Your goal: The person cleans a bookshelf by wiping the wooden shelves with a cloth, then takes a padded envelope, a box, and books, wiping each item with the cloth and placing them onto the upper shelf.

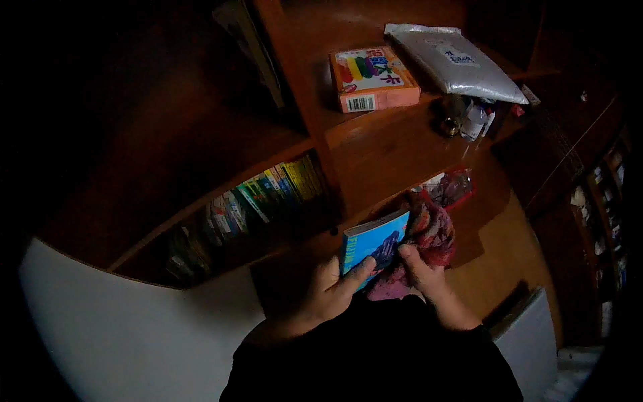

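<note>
A thick blue book [365, 246] with a dark figure on its cover is held in front of me, tilted. My left hand [338, 288] grips its lower left side, thumb on the cover and the other fingers behind it. A reddish patterned cloth [432, 231] is bunched in my right hand [425, 275], against the book's right edge. My right thumb presses on the cloth beside the cover; the rest of those fingers are hidden under the fabric.
Wooden shelves [315, 127] stand ahead, with a row of books [268, 191] at lower left. Above sit an orange-edged box [382, 99] and a silver-grey mailing bag [462, 63]. Small bottles [474, 122] are below the bag. A red-edged clear pouch [455, 186] lies beyond the cloth.
</note>
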`<state>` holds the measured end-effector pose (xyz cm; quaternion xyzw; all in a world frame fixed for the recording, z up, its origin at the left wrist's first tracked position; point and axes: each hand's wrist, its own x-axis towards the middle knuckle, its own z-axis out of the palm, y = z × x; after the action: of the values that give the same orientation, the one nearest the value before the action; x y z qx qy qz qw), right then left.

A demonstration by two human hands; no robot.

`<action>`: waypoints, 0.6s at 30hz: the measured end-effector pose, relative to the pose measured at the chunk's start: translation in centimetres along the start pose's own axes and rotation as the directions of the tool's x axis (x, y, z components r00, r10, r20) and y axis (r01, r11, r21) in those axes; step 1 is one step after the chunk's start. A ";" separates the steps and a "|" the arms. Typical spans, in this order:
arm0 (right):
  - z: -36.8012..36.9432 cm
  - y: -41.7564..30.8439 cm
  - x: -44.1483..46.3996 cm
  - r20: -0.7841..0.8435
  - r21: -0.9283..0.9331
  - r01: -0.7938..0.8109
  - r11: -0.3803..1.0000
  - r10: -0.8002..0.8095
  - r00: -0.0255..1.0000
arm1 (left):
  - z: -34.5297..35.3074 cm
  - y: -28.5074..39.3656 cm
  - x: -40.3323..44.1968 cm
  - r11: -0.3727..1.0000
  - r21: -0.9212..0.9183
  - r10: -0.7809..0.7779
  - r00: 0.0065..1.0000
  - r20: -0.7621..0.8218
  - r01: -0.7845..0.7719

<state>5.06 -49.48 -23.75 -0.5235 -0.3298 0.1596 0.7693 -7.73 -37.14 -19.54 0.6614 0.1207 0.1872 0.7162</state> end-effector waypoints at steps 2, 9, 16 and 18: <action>0.3 0.2 0.7 -0.144 0.147 0.114 0.982 -0.093 0.985 | -0.3 -0.1 0.2 0.999 0.038 0.033 0.998 0.046 -0.035; -0.3 -1.1 2.4 -0.323 0.231 -0.067 0.971 0.142 0.936 | 0.2 0.2 0.5 0.997 0.079 0.013 0.996 0.094 -0.020; -1.7 -0.1 0.8 -0.189 0.524 -0.210 0.825 0.353 0.916 | 1.1 0.9 3.7 0.966 -0.233 0.100 0.993 -0.059 -0.111; 0.5 -2.6 1.7 -0.045 0.034 0.081 0.996 -0.080 0.996 | 1.3 0.6 5.0 0.953 -0.282 0.109 0.994 -0.028 -0.113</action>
<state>5.73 -49.12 -20.67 -0.4992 -0.3308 0.1229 0.7913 -2.77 -36.18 -18.42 0.5568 0.0599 0.2466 0.7909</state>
